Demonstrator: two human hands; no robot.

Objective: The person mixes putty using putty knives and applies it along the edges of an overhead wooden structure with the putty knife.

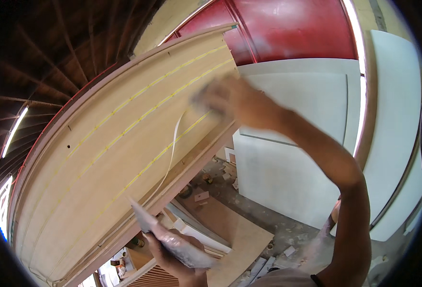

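A large pale wood panel (96,172) slants across the left half of the view, with several long yellow lines along its face. My right hand (230,98) is raised over the panel's far right part, smeared by motion. Its fingers are closed round a dark greyish thing (200,99), too blurred to name. Lower down, by the panel's near edge, my left hand (165,253) grips a thin, flat, pale glossy plate (175,241), tilted with its pointed end toward the panel. A narrow whitish strip (174,143) curves down over the panel between the two hands.
Light grey door-like boards (287,177) lean at the right, before a red wall panel (292,28). Another tall pale board (395,124) stands farther right. Below the panel are a brown sheet (230,220), wood pieces and scraps scattered over the floor (287,225).
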